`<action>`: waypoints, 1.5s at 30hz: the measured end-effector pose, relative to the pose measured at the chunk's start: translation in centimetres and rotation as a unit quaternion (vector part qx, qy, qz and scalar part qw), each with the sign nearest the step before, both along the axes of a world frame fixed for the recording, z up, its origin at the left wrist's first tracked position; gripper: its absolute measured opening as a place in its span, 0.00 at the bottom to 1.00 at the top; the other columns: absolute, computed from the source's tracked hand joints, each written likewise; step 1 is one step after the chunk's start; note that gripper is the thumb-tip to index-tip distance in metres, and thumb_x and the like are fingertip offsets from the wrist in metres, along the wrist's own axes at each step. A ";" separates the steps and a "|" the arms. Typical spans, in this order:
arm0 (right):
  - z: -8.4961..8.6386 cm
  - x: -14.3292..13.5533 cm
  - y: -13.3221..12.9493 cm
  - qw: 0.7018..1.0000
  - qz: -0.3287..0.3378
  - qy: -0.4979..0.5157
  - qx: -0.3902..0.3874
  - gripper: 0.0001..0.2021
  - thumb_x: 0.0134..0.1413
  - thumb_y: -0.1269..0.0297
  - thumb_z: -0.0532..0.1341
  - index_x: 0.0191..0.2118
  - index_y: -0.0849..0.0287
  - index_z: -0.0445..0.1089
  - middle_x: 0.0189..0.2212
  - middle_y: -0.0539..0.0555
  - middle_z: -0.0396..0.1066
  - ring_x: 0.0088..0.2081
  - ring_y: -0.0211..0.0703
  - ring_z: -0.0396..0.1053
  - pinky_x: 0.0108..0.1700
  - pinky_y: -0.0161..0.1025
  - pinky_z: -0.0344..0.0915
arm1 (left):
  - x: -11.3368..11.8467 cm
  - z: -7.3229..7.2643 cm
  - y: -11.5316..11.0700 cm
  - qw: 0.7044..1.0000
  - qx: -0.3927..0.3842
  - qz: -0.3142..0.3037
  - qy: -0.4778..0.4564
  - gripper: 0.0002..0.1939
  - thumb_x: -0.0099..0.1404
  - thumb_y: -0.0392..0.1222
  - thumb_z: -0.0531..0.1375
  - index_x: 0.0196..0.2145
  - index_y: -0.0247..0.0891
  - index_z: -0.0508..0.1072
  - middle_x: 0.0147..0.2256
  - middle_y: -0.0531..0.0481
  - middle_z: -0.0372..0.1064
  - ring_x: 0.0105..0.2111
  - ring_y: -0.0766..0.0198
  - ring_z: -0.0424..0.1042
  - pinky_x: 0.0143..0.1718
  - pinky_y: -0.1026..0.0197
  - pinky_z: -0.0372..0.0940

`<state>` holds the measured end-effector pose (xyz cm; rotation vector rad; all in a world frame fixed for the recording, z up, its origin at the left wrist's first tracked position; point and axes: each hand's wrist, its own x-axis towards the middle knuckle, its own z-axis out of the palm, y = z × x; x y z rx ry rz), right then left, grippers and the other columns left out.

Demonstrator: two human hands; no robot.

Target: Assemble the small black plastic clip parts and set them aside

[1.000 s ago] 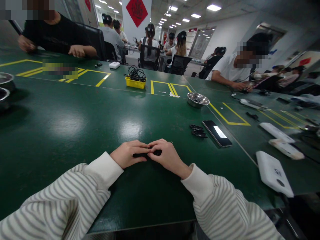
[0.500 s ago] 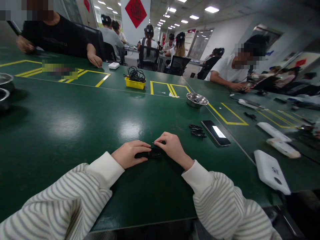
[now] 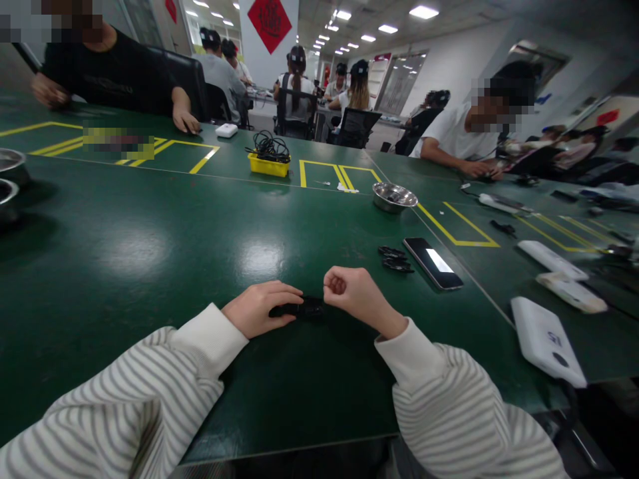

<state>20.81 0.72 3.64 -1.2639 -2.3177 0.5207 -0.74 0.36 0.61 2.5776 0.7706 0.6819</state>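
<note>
My left hand (image 3: 262, 307) is closed on a small black object (image 3: 312, 307) lying on the green table (image 3: 309, 372); the object's right end shows beyond my fingertips. Just right of it, my right hand (image 3: 357, 295) is raised a little, its fingers curled in. Whatever those fingers hold, if anything, is hidden. Small black pieces (image 3: 395, 259) lie in a bunch beyond my right hand, beside a phone (image 3: 432, 263) with a partly lit screen.
A metal bowl (image 3: 394, 197) and a yellow tray (image 3: 269, 165) with black cables stand farther back. White devices (image 3: 548, 340) lie at the right. Two metal bowls are at the left edge. People sit across the table and behind.
My right hand has moved right, away from the black object, and its fingers have curled in. The thin thing at its fingertips no longer shows. My left hand has stayed in place.
</note>
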 end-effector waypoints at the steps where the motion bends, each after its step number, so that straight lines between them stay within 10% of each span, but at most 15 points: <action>1: -0.1 -0.3 -0.3 1.000 0.010 0.019 0.003 0.01 0.44 0.72 0.57 0.26 0.61 0.65 0.22 0.49 0.66 0.24 0.32 0.62 0.27 0.30 0.58 | 0.0 0.0 0.0 1.000 0.003 -0.002 0.000 0.12 0.56 0.36 0.56 0.40 0.36 0.69 0.42 0.44 0.68 0.41 0.62 0.68 0.41 0.59 0.64; 9: -1.6 -1.9 -1.1 0.996 0.046 0.075 -0.014 0.02 0.45 0.68 0.60 0.27 0.58 0.70 0.34 0.51 0.69 0.37 0.38 0.63 0.37 0.36 0.59 | 0.0 -0.2 0.1 1.000 0.011 0.011 0.000 0.12 0.57 0.37 0.56 0.41 0.36 0.68 0.41 0.45 0.67 0.40 0.63 0.67 0.41 0.61 0.64; 37: -1.5 -2.1 -1.2 0.998 0.022 0.059 0.007 0.02 0.44 0.66 0.61 0.25 0.58 0.69 0.32 0.49 0.70 0.36 0.37 0.64 0.40 0.36 0.59 | 0.0 0.0 0.0 0.999 0.035 0.017 0.005 0.12 0.57 0.37 0.56 0.40 0.34 0.69 0.40 0.44 0.68 0.39 0.62 0.68 0.40 0.61 0.65; 45: -0.2 1.9 0.8 0.981 -0.178 -0.074 0.034 0.07 0.47 0.61 0.58 0.28 0.56 0.72 0.25 0.50 0.70 0.27 0.38 0.65 0.31 0.36 0.58 | -0.2 -0.3 0.2 0.998 0.052 0.025 0.017 0.12 0.57 0.37 0.56 0.40 0.34 0.68 0.41 0.44 0.67 0.39 0.61 0.68 0.40 0.59 0.65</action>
